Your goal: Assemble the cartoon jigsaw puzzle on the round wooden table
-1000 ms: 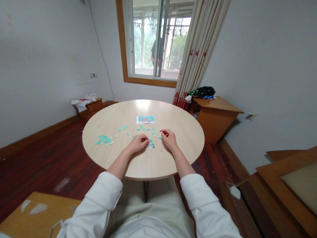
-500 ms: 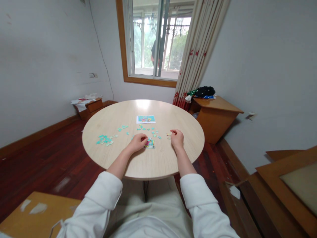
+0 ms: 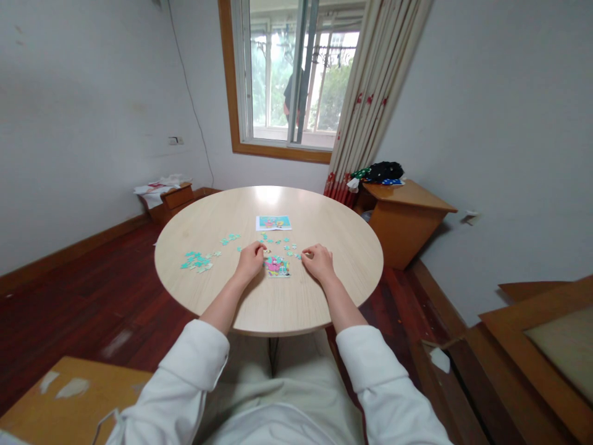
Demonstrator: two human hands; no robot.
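Note:
A partly joined jigsaw puzzle (image 3: 278, 267) with a pink cartoon figure lies on the round table, between my hands. My left hand (image 3: 251, 261) is at its upper left, thumb and fingertips pinched on a small pale puzzle piece (image 3: 267, 251). To the right of the joined part, my right hand (image 3: 319, 262) has its fingertips pressed together; whatever is in that pinch is too small to make out. Several loose turquoise pieces (image 3: 286, 240) are scattered just beyond the hands. Behind them lies a printed reference picture (image 3: 274, 223).
More loose pieces (image 3: 197, 261) form a pile on the left of the round table (image 3: 194, 216), with a smaller cluster (image 3: 230, 238) nearby. A wooden cabinet (image 3: 407, 210) with cloths on top stands at the back right. A person (image 3: 293, 96) is visible through the window.
My left hand has shifted up and left off the joined puzzle, uncovering its pink figure. The right hand has moved left, closer to the puzzle.

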